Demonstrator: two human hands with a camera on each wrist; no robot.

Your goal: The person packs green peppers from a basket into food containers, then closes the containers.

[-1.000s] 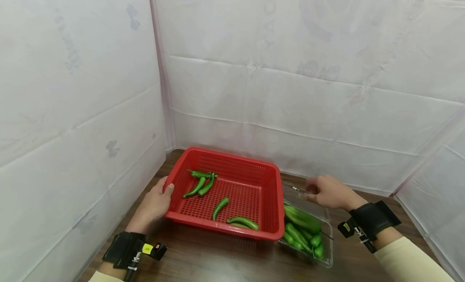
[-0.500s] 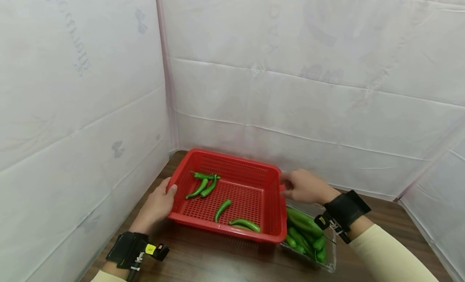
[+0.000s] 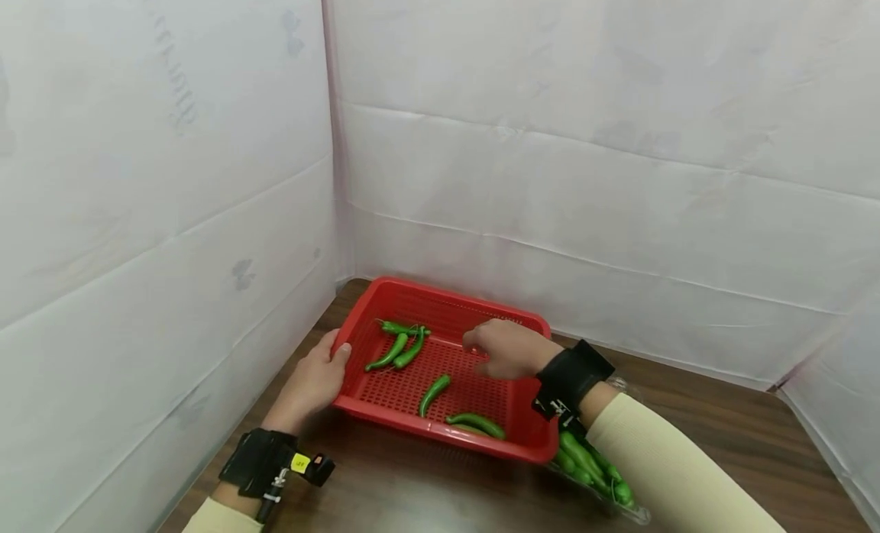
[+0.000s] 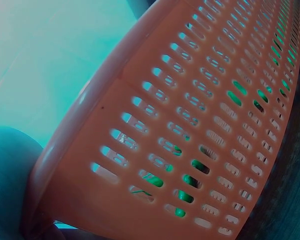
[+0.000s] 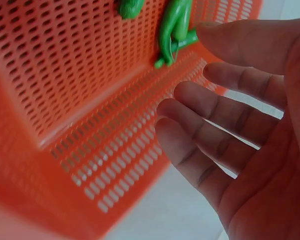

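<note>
**Hands at the red basket of peppers**

The left hand point(image 3: 312, 380) gripped the red basket point(image 3: 512, 434) at its 9 o'clock rim, thumb curled over the edge and fingers hidden below. The basket sat on the brown counter point(image 3: 722, 418), in the corner formed by the white sheeting point(image 3: 584, 159).

The right hand point(image 3: 505, 348) hovered inside the basket toward 1 o'clock, fingers loosely spread and holding nothing; the right wrist view showed its fingertips point(image 5: 189, 97) just short of the basket's perforated back wall point(image 5: 115, 145).

Green peppers lay on the basket floor: a cluster point(image 3: 401, 344) at 11 o'clock, a single pepper point(image 3: 435, 394) near the middle, and another point(image 3: 476, 424) at 5 o'clock by the near wall. At the basket's 4 o'clock, just beside it, a clear tray point(image 3: 629, 510) held more green peppers point(image 3: 584, 460), partly hidden beneath the right forearm.
</note>
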